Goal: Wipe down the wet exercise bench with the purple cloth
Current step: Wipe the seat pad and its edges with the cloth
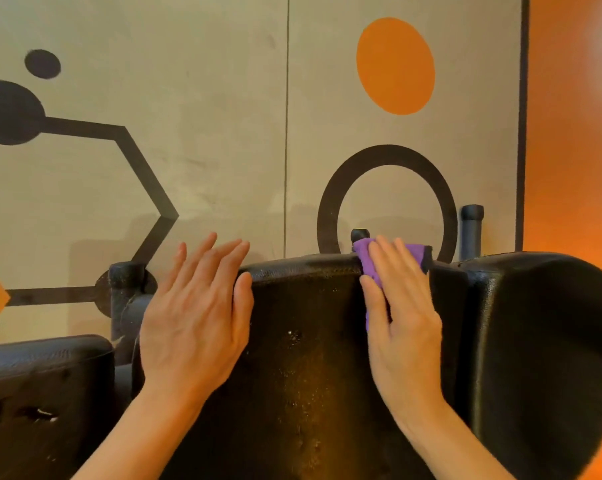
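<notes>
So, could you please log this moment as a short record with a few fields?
surface: black bench pad, with droplets showing on its middle
cloth: purple cloth, draped over the pad's top edge
right hand: right hand flat on the cloth, pressing it against the pad
left hand: left hand open, fingers straight, thumb against the pad's left edge
side pads: one at lower left, one at right
backdrop: wall painted with black and orange shapes
</notes>
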### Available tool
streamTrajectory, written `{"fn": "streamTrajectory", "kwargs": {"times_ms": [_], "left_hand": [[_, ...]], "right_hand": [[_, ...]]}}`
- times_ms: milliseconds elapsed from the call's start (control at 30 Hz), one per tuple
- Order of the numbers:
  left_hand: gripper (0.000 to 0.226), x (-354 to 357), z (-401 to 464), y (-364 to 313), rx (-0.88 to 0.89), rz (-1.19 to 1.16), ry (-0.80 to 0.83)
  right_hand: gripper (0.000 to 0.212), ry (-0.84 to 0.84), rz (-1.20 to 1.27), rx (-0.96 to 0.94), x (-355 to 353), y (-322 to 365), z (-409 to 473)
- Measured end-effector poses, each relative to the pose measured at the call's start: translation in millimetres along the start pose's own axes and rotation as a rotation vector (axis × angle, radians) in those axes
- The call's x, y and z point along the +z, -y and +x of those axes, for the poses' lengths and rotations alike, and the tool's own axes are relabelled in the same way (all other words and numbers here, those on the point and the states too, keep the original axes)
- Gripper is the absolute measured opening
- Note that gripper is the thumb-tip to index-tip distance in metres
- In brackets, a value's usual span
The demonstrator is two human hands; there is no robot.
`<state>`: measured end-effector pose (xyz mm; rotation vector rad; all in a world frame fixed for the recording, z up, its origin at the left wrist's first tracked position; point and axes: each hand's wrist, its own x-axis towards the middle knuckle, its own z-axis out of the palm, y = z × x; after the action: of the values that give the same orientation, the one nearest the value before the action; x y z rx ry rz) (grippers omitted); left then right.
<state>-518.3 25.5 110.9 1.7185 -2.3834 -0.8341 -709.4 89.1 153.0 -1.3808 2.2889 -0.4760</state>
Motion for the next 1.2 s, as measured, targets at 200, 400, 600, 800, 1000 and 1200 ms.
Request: {"fn": "streamTrajectory", "kwargs": {"times_ms": [200,400,600,800,1000,1200], "left_hand": [[0.045,4,-1,4,0.029,-0.005,-0.027],[0.046,6,1,4,0.039,-0.020,-0.039],[0.047,4,1,4,0.036,-0.013,-0.036],[0.048,5,0,3,0.040,-0.029,-0.060],[0.046,-5,-6,11,0.050,-0.084,-0.022],[0.053,-1,-44,29,-0.069,-0.244,-0.024]], "right_hand": [[0.040,0.256,-0.211,-0.340,-6,4,20],[0.034,0.093,-0.347,-0.123,-5,19,37],[0.040,0.353,-0.254,-0.142,-13,21,51],[0.047,0.211,-0.323,-0.117,12,44,42],[0.043,0.204,-0.253,-0.374,6,23,29],[0.049,-0.075,-0.244,-0.128,61,44,-29]]}}
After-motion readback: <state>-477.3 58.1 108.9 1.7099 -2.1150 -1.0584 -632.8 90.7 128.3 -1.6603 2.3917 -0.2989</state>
